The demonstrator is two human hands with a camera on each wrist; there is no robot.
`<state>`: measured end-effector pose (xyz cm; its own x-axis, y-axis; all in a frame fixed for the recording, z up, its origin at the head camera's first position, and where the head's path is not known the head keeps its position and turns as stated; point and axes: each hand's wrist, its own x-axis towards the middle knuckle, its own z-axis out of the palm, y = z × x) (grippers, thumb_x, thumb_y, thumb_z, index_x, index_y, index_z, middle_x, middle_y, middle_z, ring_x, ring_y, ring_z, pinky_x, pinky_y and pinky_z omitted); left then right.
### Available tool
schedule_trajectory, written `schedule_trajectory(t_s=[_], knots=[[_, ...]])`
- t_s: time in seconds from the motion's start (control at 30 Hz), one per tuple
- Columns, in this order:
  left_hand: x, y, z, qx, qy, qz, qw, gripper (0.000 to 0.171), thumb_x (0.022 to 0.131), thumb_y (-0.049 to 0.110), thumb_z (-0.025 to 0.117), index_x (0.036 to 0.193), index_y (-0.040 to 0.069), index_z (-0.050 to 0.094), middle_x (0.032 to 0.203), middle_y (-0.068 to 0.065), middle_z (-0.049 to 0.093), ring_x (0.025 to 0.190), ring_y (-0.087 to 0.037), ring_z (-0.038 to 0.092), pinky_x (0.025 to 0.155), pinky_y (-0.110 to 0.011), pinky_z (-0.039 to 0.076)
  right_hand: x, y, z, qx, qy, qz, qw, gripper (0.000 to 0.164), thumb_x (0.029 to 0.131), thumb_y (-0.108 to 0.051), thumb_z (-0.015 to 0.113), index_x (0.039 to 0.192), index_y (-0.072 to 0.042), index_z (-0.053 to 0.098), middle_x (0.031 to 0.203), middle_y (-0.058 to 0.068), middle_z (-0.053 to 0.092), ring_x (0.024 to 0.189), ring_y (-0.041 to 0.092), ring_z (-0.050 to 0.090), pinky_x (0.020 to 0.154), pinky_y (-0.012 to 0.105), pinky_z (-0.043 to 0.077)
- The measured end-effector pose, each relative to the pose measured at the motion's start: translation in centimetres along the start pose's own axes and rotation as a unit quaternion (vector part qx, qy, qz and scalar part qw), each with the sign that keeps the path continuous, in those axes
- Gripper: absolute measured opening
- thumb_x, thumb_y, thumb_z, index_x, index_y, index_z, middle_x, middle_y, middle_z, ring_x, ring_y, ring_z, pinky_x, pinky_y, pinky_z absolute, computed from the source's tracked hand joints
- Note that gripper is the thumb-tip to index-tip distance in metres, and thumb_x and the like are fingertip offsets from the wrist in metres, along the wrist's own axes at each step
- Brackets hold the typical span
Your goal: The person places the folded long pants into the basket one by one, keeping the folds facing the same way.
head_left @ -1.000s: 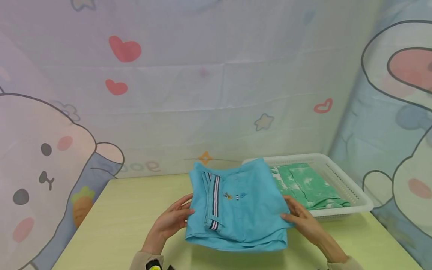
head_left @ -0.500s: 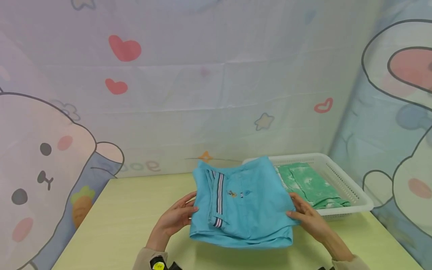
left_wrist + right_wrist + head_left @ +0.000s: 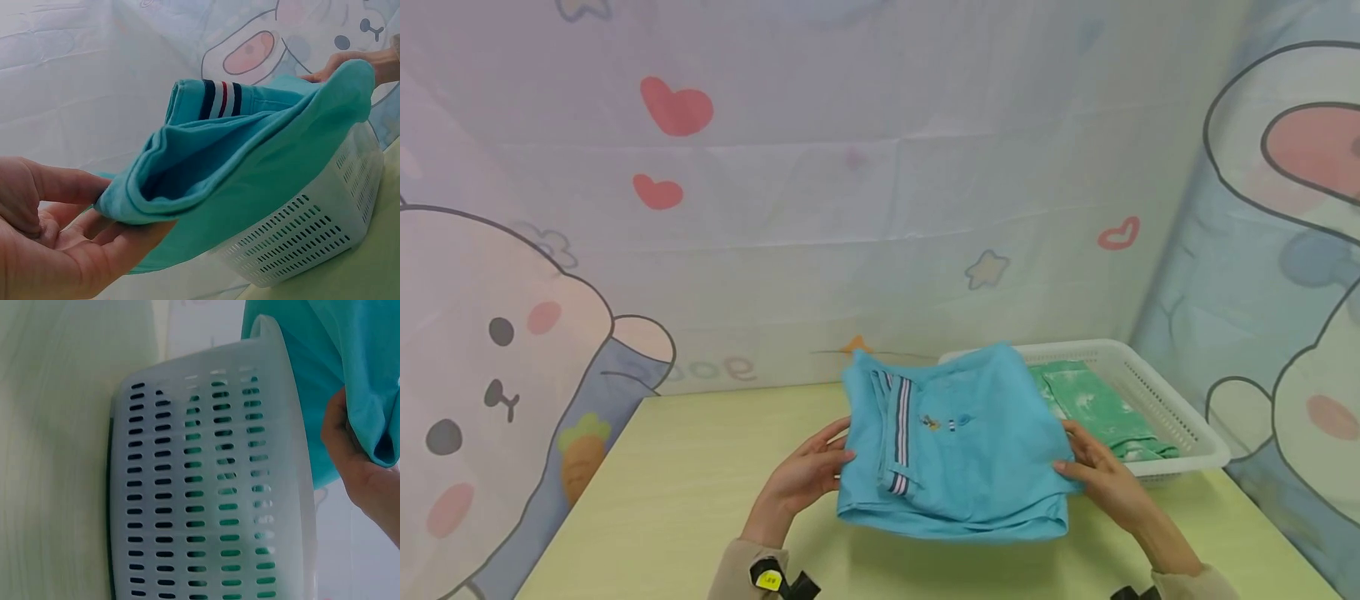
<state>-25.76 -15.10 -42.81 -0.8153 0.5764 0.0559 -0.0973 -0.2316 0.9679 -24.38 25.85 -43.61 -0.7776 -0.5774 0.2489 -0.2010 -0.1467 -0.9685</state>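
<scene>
A folded light-blue garment [image 3: 992, 475] with a striped band and a small embroidered motif is held up over the table. My left hand [image 3: 805, 475] pinches its left side, thumb on top and fingers underneath. At the opposite side my right hand [image 3: 1108, 483] grips the edge in the same way. In the left wrist view, the layers of the blue garment [image 3: 250, 175] part into an open fold close to my left hand [image 3: 69, 250]. From the right wrist, the garment [image 3: 319, 400] overlaps the basket's rim, with my right hand [image 3: 362, 475] curled under its edge.
A white slotted plastic basket [image 3: 1206, 454] stands at the back right of the pale yellow table [image 3: 662, 500]. In it lies a folded green-and-white garment [image 3: 1093, 408], partly hidden by the blue one. A cartoon-printed cloth [image 3: 820, 208] hangs behind the table.
Both hands have carried the blue garment to the right and slightly upward, so it covers more of the basket and green garment. The basket has stayed put.
</scene>
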Motion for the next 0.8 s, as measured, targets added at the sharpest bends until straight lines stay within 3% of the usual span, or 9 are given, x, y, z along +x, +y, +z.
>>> schedule_trajectory(t_s=[0.33, 0.47, 0.63, 0.8], knots=[[1.1, 0.1, 0.8, -0.002, 0.004, -0.009, 0.9999, 0.052, 0.093, 0.004, 0.039, 0.142, 0.01, 0.02, 0.118, 0.007, 0.053, 0.096, -0.011, 0.059, 0.078, -0.029, 0.051, -0.3, -0.7, -1.0, -0.003, 0.006, -0.032, 0.999, 0.046, 0.094, 0.002, 0.033, 0.13, -0.025, 0.03, 0.129, -0.023, 0.041, 0.115, -0.008, 0.044, 0.087, 0.018, 0.046], [1.8, -0.1, 1.4, 0.009, 0.005, -0.014, 0.9999, 0.054, 0.094, 0.005, 0.04, 0.142, 0.012, 0.019, 0.13, -0.001, 0.041, 0.102, -0.013, 0.055, 0.081, -0.03, 0.05, -0.7, -1.0, -1.7, -0.006, 0.013, -0.039, 0.999, 0.046, 0.094, 0.004, 0.033, 0.129, -0.025, 0.031, 0.129, -0.022, 0.042, 0.114, -0.007, 0.045, 0.086, 0.017, 0.046], [2.5, 0.1, 2.6, -0.01, 0.004, -0.025, 0.9996, 0.054, 0.094, 0.002, 0.036, 0.143, 0.013, 0.018, 0.145, -0.015, 0.022, 0.107, -0.015, 0.051, 0.083, -0.031, 0.049, -1.3, -1.3, -2.7, -0.02, 0.019, -0.04, 0.999, 0.046, 0.094, 0.004, 0.032, 0.13, -0.024, 0.03, 0.129, -0.022, 0.041, 0.115, -0.008, 0.044, 0.086, 0.017, 0.046], [3.0, 0.4, 3.9, -0.015, 0.003, -0.032, 0.9994, 0.055, 0.093, 0.0, 0.034, 0.144, 0.01, 0.014, 0.149, -0.017, 0.012, 0.107, -0.014, 0.048, 0.083, -0.03, 0.048, -1.8, -1.5, -3.3, -0.019, 0.012, -0.049, 0.999, 0.047, 0.093, 0.005, 0.031, 0.132, -0.022, 0.03, 0.129, -0.02, 0.043, 0.115, -0.005, 0.046, 0.086, 0.018, 0.046]])
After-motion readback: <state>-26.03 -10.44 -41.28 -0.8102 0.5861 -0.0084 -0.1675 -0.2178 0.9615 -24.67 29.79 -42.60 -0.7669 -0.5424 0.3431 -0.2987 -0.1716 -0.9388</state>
